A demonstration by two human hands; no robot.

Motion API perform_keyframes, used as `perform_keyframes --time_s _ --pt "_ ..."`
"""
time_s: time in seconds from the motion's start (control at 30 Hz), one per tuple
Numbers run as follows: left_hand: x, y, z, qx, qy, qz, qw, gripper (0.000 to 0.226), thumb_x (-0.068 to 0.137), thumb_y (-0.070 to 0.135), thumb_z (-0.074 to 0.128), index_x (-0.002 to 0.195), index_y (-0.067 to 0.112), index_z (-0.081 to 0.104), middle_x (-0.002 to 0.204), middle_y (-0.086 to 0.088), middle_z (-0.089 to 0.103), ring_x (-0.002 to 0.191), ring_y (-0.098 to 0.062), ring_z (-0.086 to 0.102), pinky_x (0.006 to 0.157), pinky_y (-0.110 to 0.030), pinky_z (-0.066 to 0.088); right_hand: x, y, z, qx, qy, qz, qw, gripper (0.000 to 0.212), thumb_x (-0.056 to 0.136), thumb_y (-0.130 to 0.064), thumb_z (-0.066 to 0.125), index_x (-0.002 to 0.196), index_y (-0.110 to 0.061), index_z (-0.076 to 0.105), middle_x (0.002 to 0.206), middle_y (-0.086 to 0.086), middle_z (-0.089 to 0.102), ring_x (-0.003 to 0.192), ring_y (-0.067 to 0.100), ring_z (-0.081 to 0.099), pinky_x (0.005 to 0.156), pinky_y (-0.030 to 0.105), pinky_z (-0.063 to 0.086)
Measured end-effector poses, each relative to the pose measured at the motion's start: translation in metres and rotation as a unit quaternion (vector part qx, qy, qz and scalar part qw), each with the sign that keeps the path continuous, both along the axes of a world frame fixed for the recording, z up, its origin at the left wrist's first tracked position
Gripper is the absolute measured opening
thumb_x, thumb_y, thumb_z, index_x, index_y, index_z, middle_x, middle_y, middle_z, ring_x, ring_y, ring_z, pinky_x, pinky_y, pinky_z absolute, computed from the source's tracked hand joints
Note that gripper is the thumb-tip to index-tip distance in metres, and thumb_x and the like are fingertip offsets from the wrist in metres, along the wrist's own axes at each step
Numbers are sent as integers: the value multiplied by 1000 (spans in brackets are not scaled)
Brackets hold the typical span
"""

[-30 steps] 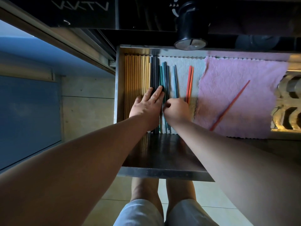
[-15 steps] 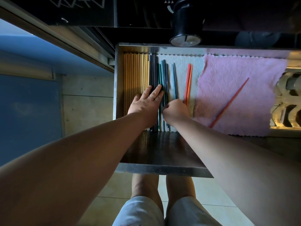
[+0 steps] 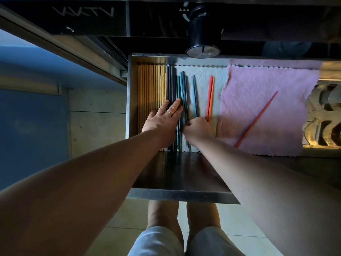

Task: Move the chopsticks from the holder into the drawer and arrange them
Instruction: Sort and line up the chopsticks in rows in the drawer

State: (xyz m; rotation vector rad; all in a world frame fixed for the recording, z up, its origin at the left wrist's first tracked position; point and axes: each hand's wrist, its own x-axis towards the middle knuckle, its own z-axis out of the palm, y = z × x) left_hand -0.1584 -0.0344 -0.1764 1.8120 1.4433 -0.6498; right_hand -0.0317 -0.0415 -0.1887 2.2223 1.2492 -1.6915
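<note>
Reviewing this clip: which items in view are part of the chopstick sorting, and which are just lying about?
In the job: drawer; wooden chopsticks; dark chopsticks under the flat left hand; teal chopsticks beside the curled right hand; blue pair; orange pair; stray red chopstick.
Lying about: pink cloth; white cloth; black knob; rack.

Dim, warm glow right, wide-angle edge distortion

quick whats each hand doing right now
Left hand: open, straight fingers pressing on the dark chopsticks.
Right hand: closed, pinching the teal chopsticks.
</note>
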Motion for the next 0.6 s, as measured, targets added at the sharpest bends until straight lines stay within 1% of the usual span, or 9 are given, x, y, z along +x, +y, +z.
perform_keyframes --time_s 0.03,0.1,0.13,0.2,0.27,0.33,0.4,0.5,0.6 --pt "0 0 0 0 1 -1 1000 90 92 9 51 156 28 -8 159 14 -28 148 -18 -20 118 -51 9 0 0 0 4 5 7 1000 22 81 -5 47 76 5 67 74 21 69 69 33 69 52 36 55" --pt "0 0 -1 2 5 -3 1000 89 92 10 51 156 28 -8 159 14 -28 148 -17 -20 119 -51 10 0 -1 -2 -9 41 10 999 24 82 -7 47 78 5 67 79 23 69 75 36 70 61 47 58" --pt "0 -1 -1 4 6 -3 1000 88 92 10 51 156 28 -7 159 14 -28 149 -17 -20 119 -52 11 1 0 -3 -11 46 15 999 24 83 -8 48 78 3 68 79 23 70 75 37 70 64 49 58" --pt "-1 0 -1 6 5 -1 1000 88 93 11 51 156 29 -7 159 14 -28 149 -17 -19 119 -52 11 5 1 -3 12 29 36 999 24 84 -9 50 77 0 70 75 20 70 72 34 69 65 45 59" --pt "0 0 0 6 2 5 1000 86 92 9 49 156 30 -6 158 15 -28 149 -18 -18 118 -51 11 13 3 -2 83 -21 53 995 22 83 -6 51 77 2 71 74 21 69 74 35 67 64 38 54" --pt "2 1 1 14 2 3 1000 87 92 8 48 156 31 -6 158 16 -29 150 -19 -15 118 -51 12 22 6 -3 147 -63 46 986 20 83 -2 51 84 2 71 84 20 71 83 34 66 69 36 52" --pt "4 1 1 25 6 -4 1000 85 93 11 48 156 33 -5 157 17 -30 150 -22 -12 118 -50 13 26 10 -5 182 -75 24 980 20 85 -3 54 94 -4 72 94 13 73 90 28 66 76 31 52" --pt "8 1 0 35 11 -6 999 80 95 14 45 156 35 -3 159 17 -26 150 -25 -9 117 -50 15 26 21 -11 209 -81 21 974 15 88 -8 58 99 -9 69 96 9 72 91 27 66 76 30 51" --pt "10 1 1 39 11 3 999 77 94 11 44 156 34 3 160 17 -22 150 -26 -8 116 -51 17 23 32 -13 182 -131 43 974 12 92 -15 57 101 -13 64 98 8 70 90 28 63 73 29 50"
